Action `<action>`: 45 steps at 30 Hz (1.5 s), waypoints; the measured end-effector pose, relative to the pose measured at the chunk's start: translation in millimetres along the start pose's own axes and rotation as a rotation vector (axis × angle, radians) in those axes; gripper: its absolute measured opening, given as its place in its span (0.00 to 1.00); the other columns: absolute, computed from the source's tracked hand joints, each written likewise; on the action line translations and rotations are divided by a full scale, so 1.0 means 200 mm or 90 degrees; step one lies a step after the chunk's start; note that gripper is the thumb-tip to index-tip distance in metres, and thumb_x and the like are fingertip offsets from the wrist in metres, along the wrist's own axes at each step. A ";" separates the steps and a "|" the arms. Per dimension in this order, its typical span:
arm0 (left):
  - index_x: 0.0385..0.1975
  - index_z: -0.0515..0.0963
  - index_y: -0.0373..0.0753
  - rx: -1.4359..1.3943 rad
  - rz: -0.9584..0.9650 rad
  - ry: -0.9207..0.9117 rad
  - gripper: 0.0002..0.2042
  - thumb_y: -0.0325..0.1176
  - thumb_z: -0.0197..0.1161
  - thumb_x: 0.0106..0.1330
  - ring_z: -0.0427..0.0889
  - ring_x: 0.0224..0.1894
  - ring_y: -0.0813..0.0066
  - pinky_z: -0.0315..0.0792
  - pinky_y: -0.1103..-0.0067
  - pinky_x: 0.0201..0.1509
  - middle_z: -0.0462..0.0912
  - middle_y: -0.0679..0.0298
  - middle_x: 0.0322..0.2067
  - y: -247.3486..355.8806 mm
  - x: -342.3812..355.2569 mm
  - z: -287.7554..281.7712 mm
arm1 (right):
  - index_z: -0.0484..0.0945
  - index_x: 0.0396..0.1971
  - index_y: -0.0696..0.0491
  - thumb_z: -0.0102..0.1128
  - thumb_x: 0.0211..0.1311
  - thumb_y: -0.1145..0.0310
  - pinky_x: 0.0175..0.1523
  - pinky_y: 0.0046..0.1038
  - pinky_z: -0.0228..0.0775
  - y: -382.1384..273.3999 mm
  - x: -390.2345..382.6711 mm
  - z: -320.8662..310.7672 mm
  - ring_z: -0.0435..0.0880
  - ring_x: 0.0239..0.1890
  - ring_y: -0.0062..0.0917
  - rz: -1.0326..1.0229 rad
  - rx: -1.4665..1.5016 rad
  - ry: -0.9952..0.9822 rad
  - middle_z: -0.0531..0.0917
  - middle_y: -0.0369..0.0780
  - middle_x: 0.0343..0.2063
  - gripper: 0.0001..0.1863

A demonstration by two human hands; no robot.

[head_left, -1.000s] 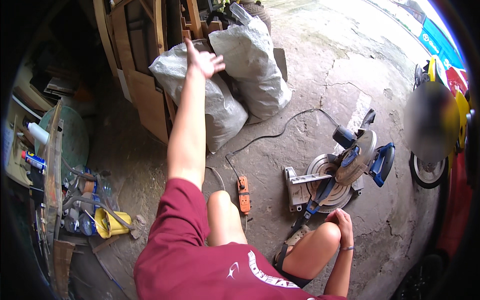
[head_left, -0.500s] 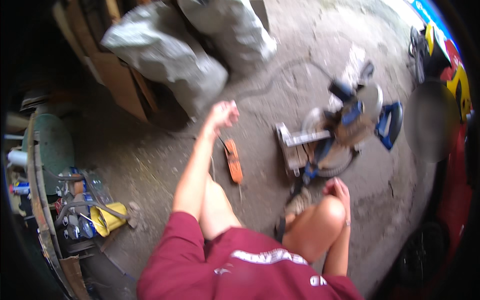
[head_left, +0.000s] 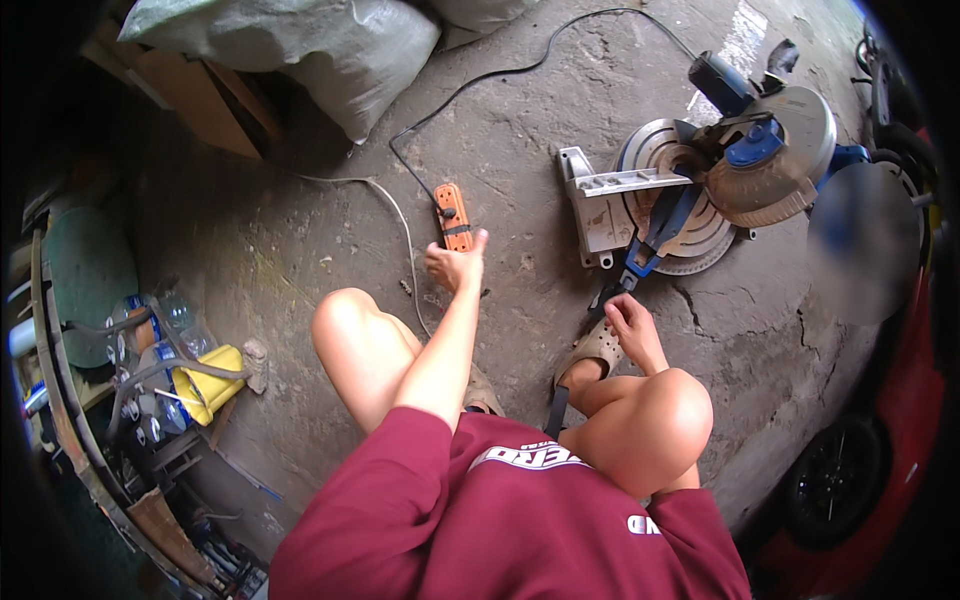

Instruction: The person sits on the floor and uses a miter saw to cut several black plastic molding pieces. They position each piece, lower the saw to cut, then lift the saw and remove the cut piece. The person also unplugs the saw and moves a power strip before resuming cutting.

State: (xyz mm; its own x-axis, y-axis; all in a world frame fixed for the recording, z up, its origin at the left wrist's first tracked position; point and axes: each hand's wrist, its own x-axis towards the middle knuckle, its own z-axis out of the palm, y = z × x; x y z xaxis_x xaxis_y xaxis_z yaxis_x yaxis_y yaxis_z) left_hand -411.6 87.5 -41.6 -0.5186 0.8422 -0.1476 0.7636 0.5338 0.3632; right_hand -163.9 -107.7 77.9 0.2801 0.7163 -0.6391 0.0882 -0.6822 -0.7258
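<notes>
My left hand [head_left: 456, 262] is at the lower end of an orange power strip [head_left: 450, 200] on the concrete floor, its thumb raised and fingers loosely bent apart; whether it touches the strip is unclear. A black cord [head_left: 505, 70] runs from a plug in the strip toward a blue and silver mitre saw [head_left: 770, 170]. My right hand [head_left: 630, 322], loosely bent with fingers apart and holding nothing visible, is just below the saw's front black handle [head_left: 605, 292], beside my sandal [head_left: 600, 350]. A white cable [head_left: 400, 215] curves past my left hand.
White sacks [head_left: 350, 70] lean by wooden boards [head_left: 200, 105] at the upper left. At left are a yellow container [head_left: 205, 390], bottles and a green round board [head_left: 85, 290]. A red vehicle with black wheels [head_left: 835, 480] lines the right edge, partly blurred.
My view has tipped down, so sacks and saw appear higher. My left arm, stretched toward the sacks earlier, has lowered to the power strip. My right hand stays near the saw's front.
</notes>
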 end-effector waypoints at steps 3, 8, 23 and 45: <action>0.49 0.70 0.38 0.100 0.017 -0.085 0.34 0.50 0.78 0.47 0.70 0.58 0.53 0.64 0.57 0.62 0.73 0.53 0.50 -0.03 0.02 0.00 | 0.75 0.40 0.60 0.57 0.68 0.64 0.38 0.34 0.71 -0.26 0.10 0.04 0.81 0.30 0.36 -0.149 -0.151 -0.083 0.82 0.45 0.26 0.13; 0.44 0.66 0.38 -0.101 0.057 -0.184 0.28 0.40 0.75 0.49 0.77 0.50 0.49 0.71 0.60 0.53 0.77 0.49 0.43 -0.04 -0.09 -0.06 | 0.76 0.42 0.58 0.59 0.67 0.63 0.41 0.39 0.73 -0.55 0.41 0.19 0.83 0.37 0.45 -0.365 -0.275 -0.171 0.84 0.49 0.31 0.14; 0.53 0.72 0.38 -0.210 0.267 -0.214 0.26 0.33 0.72 0.53 0.81 0.45 0.43 0.75 0.57 0.47 0.81 0.47 0.42 0.04 -0.22 -0.36 | 0.79 0.34 0.54 0.59 0.65 0.59 0.48 0.35 0.68 -0.69 0.66 0.61 0.80 0.41 0.34 -0.707 -0.424 0.022 0.81 0.40 0.33 0.12; 0.48 0.78 0.34 -0.147 0.066 -0.034 0.27 0.38 0.77 0.47 0.76 0.47 0.48 0.71 0.60 0.55 0.77 0.47 0.42 -0.49 0.52 -0.02 | 0.79 0.41 0.61 0.56 0.63 0.70 0.46 0.42 0.75 -0.49 0.60 0.52 0.84 0.39 0.47 -0.372 -0.331 -0.216 0.84 0.54 0.35 0.12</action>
State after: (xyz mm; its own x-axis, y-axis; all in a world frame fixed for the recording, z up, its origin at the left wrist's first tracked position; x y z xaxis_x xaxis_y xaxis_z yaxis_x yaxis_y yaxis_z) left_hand -541.6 123.2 -88.0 -0.4169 0.8974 -0.1443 0.7007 0.4184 0.5780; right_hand -237.9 59.4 46.4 -0.2410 0.9232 -0.2995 0.5801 -0.1104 -0.8070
